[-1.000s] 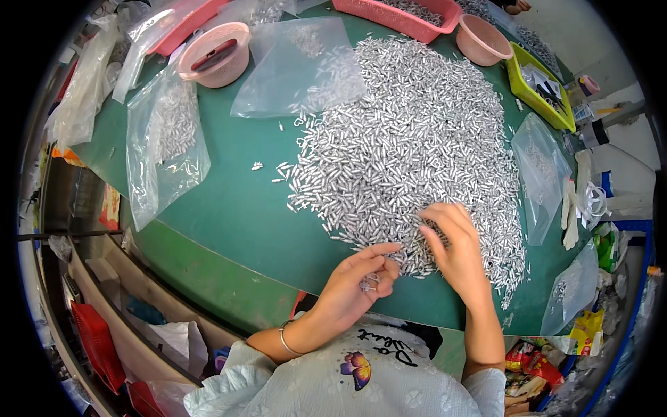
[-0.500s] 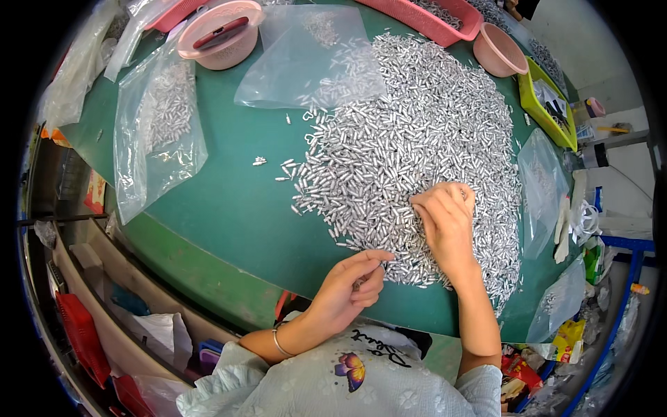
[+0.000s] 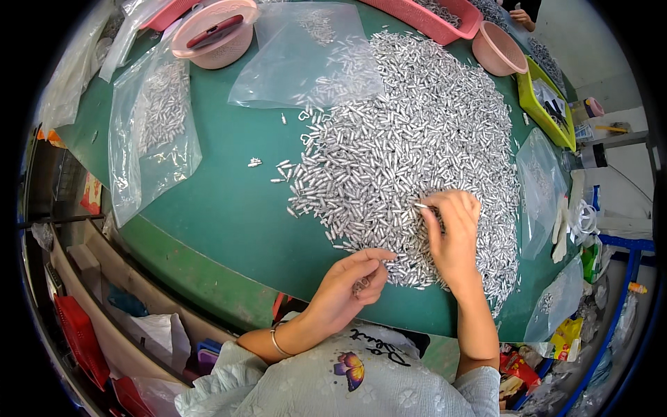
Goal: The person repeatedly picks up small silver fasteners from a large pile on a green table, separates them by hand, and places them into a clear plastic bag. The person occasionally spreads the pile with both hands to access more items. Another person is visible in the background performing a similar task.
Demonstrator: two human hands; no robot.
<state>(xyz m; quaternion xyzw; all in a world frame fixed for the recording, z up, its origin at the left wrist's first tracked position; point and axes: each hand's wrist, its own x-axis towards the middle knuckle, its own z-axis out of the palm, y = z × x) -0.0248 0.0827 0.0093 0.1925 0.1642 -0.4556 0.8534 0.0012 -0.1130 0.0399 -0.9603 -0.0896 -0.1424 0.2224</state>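
A broad heap of small silver spindle-shaped metal pieces [image 3: 389,146] covers the middle and right of the green table. Over the heap's near right part, my right hand [image 3: 455,226] is closed in a pinch. One silver metal piece [image 3: 421,206] sticks out from its fingertips. At the heap's near edge is my left hand [image 3: 347,285], its fingers curled and thumb pressed in. Small metal bits [image 3: 360,284] show between its curled fingers, too small to make out exactly. Its index fingertip points at the heap. Several open heart-shaped pieces [image 3: 304,115] lie at the heap's far left edge.
Clear plastic bags with metal pieces lie on the left [image 3: 156,132], at the back [image 3: 306,62] and on the right [image 3: 538,191]. Pink baskets [image 3: 212,52], a pink bowl [image 3: 499,50] and a lime-green tray [image 3: 545,104] stand around. Another person's hand [image 3: 521,17] shows at far right.
My right hand has lifted slightly off the heap, and a silver piece now shows at its fingertips. My left hand has hardly moved. Another person's hand has come into view at the back.
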